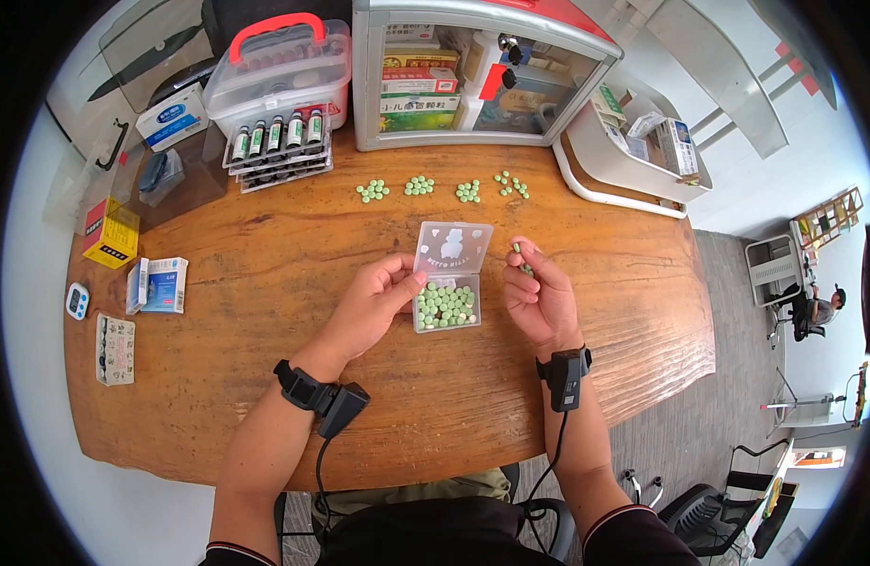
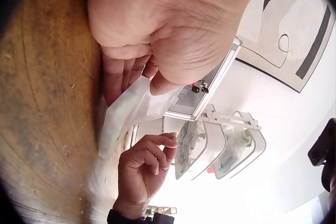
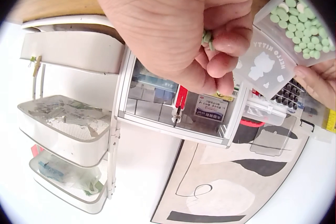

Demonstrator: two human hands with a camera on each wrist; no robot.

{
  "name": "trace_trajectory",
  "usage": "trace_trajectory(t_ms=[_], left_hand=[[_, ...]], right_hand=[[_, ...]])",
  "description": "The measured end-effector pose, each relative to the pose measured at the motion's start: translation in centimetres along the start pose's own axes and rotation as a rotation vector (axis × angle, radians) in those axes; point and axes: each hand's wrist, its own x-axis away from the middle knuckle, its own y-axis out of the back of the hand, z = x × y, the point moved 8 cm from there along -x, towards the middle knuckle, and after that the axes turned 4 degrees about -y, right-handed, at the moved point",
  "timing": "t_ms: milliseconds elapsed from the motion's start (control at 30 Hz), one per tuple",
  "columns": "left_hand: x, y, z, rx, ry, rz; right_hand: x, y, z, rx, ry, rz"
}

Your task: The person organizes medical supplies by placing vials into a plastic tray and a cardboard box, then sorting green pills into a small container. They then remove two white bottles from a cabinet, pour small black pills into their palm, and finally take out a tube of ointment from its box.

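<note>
My left hand [image 1: 373,300] holds a small clear plastic pill box [image 1: 451,327] by its left side, thumb at the hinge. Its lid [image 1: 437,259], printed with a white cartoon figure, stands up at the back. Many round green tablets [image 1: 444,302], with a few paler ones, lie inside. Just right of the box my right hand [image 1: 546,302] is raised, pinching a green tablet [image 1: 517,247] between thumb and forefinger. More green tablets [image 3: 207,40] show among its curled fingers in the right wrist view. Beyond the lid, small groups of green tablets [image 1: 419,186] lie in a row on the wooden table [image 1: 604,274].
A glass-fronted medicine cabinet [image 1: 472,141] stands at the back, beside a clear case with a red handle [image 1: 276,33] and racked vials [image 1: 276,134]. Medicine boxes [image 1: 161,285] and a small timer [image 1: 76,301] sit at left. A white trolley [image 1: 595,160] stands back right.
</note>
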Motion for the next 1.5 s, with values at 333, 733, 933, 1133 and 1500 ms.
trace_trajectory(t_ms=[333,733,933,1133,1500], left_hand=[[-0.1,0.2,0.4,0.005,-0.003,0.006],[-0.1,0.0,0.2,0.003,0.000,0.008],[-0.1,0.0,0.1,0.014,-0.024,-0.004],[-0.2,0.1,0.4,-0.015,-0.028,0.027],[0.0,0.5,0.2,0.047,-0.047,-0.089]], right_hand=[[0.0,0.1,-0.1,0.051,0.001,-0.010],[0.0,0.0,-0.3,0.136,-0.015,-0.041],[0.5,-0.2,-1.6,0.692,-0.181,-0.228],[0.3,0.1,-1.8,0.651,-0.171,-0.214],[0.1,-0.2,-0.9,0.298,-0.137,-0.044]])
